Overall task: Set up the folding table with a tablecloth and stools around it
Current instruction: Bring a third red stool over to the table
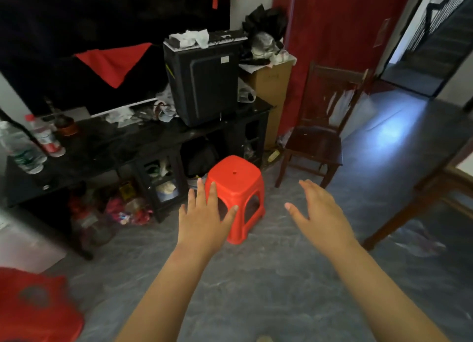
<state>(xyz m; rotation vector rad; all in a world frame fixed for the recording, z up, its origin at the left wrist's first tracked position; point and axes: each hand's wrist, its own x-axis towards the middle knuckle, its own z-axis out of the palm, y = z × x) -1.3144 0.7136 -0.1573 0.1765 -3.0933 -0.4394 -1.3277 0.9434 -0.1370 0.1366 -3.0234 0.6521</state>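
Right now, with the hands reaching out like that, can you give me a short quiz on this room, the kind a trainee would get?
1. True or false: the red stool lies tipped over on its side.
2. What stands on the floor to the right of the stool? A) a wooden chair B) a bicycle C) a fridge
3. Fill in: the fingers of the left hand and the right hand are ____ (spread or curled).

Key: 1 false, it stands upright on its legs; 2 A; 3 spread, and neither hand holds anything.
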